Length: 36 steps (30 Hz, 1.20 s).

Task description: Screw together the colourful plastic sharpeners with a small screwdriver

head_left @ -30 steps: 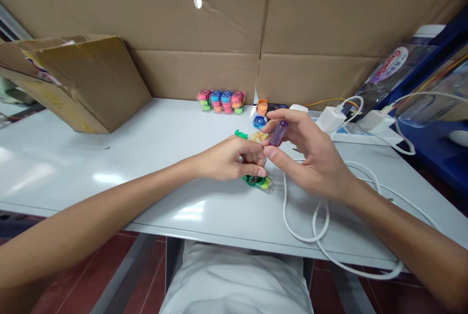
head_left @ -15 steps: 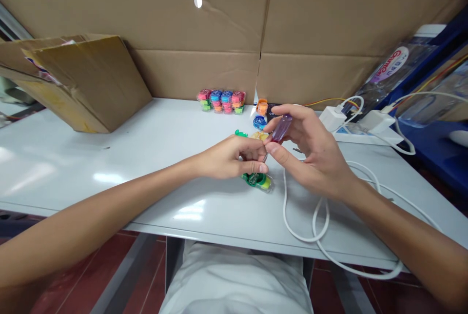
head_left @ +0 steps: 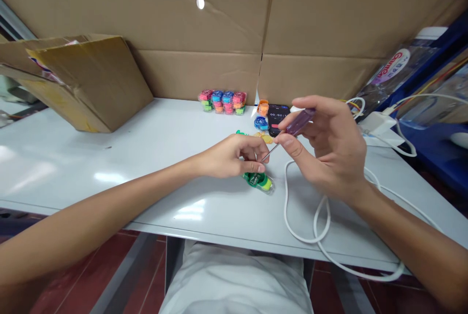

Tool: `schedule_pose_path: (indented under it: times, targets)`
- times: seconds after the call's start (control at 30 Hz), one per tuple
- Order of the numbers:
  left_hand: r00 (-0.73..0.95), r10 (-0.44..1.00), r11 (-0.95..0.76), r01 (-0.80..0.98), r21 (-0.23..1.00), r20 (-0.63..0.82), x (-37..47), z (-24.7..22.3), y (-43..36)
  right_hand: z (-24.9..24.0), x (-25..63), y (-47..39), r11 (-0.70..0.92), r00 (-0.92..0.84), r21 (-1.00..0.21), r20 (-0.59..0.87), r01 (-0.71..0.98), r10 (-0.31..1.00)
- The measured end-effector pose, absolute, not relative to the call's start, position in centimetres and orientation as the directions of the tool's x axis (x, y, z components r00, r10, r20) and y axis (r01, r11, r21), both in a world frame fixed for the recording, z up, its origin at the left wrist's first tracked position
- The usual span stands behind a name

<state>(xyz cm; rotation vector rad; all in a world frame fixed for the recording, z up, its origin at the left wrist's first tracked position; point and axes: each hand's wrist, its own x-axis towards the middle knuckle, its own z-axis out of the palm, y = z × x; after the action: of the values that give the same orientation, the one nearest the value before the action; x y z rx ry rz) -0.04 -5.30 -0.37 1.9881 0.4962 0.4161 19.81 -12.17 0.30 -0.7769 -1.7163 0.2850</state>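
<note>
My right hand (head_left: 329,150) is closed on a screwdriver (head_left: 300,121) by its clear purple handle. The thin metal shaft slants down to the left, its tip reaching the fingertips of my left hand (head_left: 234,155). Those left fingers are pinched together; whatever they hold is hidden. Just below them on the table lies a green plastic piece (head_left: 256,180) with a yellow end and a small metal part inside. Behind my hands are a yellow translucent piece (head_left: 264,137) and a partly covered green piece (head_left: 241,132).
Farther back sit a blue round piece (head_left: 261,123), an orange piece (head_left: 263,107), a phone (head_left: 277,115) showing a timer, and stacked colourful pieces (head_left: 223,102). A cardboard box (head_left: 109,85) stands left. A white cable (head_left: 287,206) loops right, near a power strip (head_left: 383,139).
My right hand has moved right and slightly away with the screwdriver, which now leans more to the right. More of its shaft and the phone show. My left hand has barely moved.
</note>
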Motion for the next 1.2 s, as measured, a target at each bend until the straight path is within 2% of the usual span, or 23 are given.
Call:
schedule_pose_path:
  times: [0.17, 0.3, 0.47, 0.57, 0.77, 1.0, 1.13, 1.2]
  targets:
    - [0.849, 0.520, -0.450, 0.178, 0.875, 0.094, 0.0, -0.5, -5.2, 0.6, 19.7, -12.3, 0.742, -0.038, -0.568, 0.785, 0.355, 0.619]
    - [0.847, 0.503, -0.603, 0.201, 0.772, 0.172, -0.5, 0.2, -4.9, 0.6, 19.8, -12.4, 0.736, -0.038, -0.572, 0.780, 0.362, 0.624]
    - [0.940, 0.340, -0.708, 0.255, 0.659, 0.001, -1.5, 1.3, -4.6, 0.6, 20.2, -12.1, 0.723, -0.022, -0.562, 0.784, 0.401, 0.621]
    - [0.931, 0.366, -0.708, 0.274, 0.650, 0.005, -1.1, 0.8, -4.4, 0.8, 20.3, -12.0, 0.730, -0.012, -0.547, 0.797, 0.411, 0.604]
    - [0.743, 0.649, -0.487, 0.239, 0.840, 0.165, 2.3, -1.9, -3.3, 1.6, 20.3, -11.5, 0.746, 0.047, -0.513, 0.835, 0.424, 0.548]
    - [0.754, 0.656, -0.183, 0.107, 0.977, 0.041, 2.9, -2.3, -2.5, 1.5, 21.5, -10.1, 0.784, 0.038, -0.421, 0.890, 0.456, 0.455]
    - [0.678, 0.728, 0.116, 0.028, 0.993, -0.105, 2.0, -1.1, -2.5, 1.2, 22.1, -9.8, 0.755, 0.064, -0.484, 0.857, 0.442, 0.511]
    - [0.637, 0.753, 0.194, 0.025, 0.981, -0.165, 1.9, -0.8, -2.5, 1.0, 22.2, -9.7, 0.725, 0.090, -0.527, 0.831, 0.444, 0.549]
